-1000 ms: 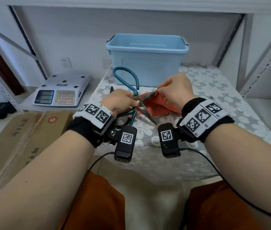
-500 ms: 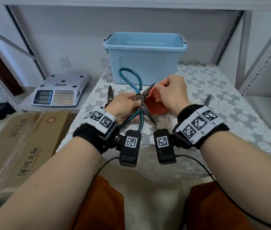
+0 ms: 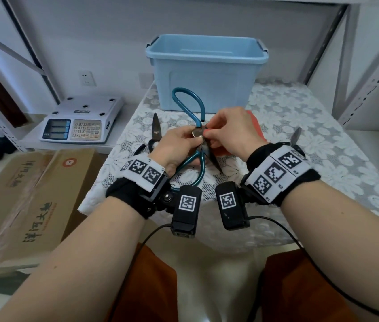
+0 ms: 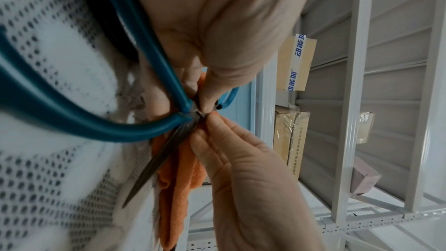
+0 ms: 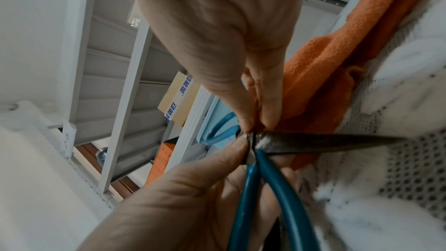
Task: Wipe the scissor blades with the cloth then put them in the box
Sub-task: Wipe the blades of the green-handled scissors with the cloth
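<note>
Teal-handled scissors (image 3: 185,90) stand open above the lace-covered table (image 3: 300,117). My left hand (image 3: 183,141) grips them at the pivot, one handle loop pointing up and the other toward me. The lower blade (image 5: 325,141) points down to the right and is bare. My right hand (image 3: 225,131) pinches the orange cloth (image 4: 178,169) against the metal right beside the pivot, touching the left fingertips. The rest of the cloth (image 3: 221,151) hangs under the right hand onto the table. The upper blade is hidden by the hands. The light blue box (image 3: 207,77) stands open-topped just behind.
A second pair of scissors (image 3: 156,129) with black handles lies left of my hands. A dark blade tip (image 3: 296,138) shows behind my right wrist. A weighing scale (image 3: 79,122) sits on a low shelf to the left, with a cardboard carton (image 3: 28,194) nearer. Shelf posts flank the table.
My right hand has slid the cloth down the upper blade to the pivot, meeting my left fingers. The scissors have tipped more upright and come slightly closer to me.
</note>
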